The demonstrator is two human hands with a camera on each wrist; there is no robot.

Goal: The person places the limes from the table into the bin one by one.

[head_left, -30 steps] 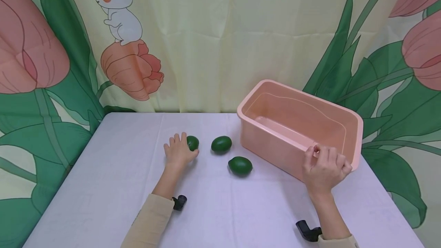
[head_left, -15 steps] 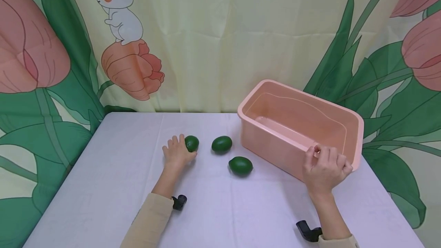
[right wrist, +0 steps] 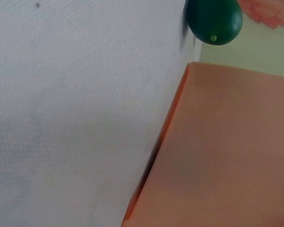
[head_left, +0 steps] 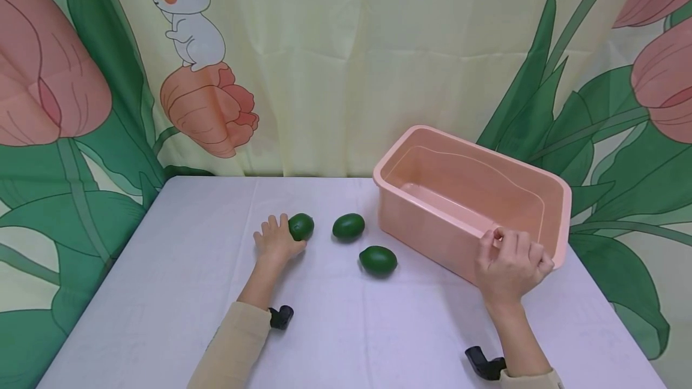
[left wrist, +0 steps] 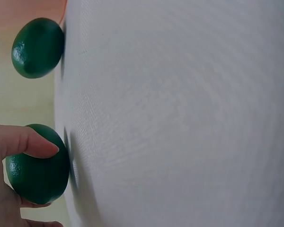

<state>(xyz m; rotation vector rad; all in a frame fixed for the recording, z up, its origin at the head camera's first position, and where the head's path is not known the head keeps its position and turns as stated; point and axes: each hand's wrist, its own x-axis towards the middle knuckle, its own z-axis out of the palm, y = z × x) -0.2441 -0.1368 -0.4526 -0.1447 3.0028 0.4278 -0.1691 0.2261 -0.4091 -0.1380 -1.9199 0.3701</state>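
My left hand (head_left: 274, 242) is beside a green lime (head_left: 301, 227) on the table, its fingers spread at the lime's left side. In the left wrist view, the thumb (left wrist: 31, 143) lies across that lime (left wrist: 38, 177), with fingertips partly hidden behind it. A second lime (head_left: 348, 227) lies to the right, and a third lime (head_left: 378, 261) nearer the front. With curled fingers, my right hand (head_left: 510, 266) grips the near rim of a pink plastic bin (head_left: 427, 242). The right wrist view catches the bin's wall (right wrist: 232, 151) and a lime (right wrist: 215, 21), but not the hand.
A white cloth covers the table (head_left: 324, 329). Behind it hangs a curtain (head_left: 324, 77) printed with tulips, leaves and a rabbit. The pink bin stands at an angle at the table's back right, its inside bare where visible.
My left hand has slid slightly left and toward the front, uncovering more of the lime beside it. The lime has turned slightly but stays nearly in place. My right hand and the bin have not moved.
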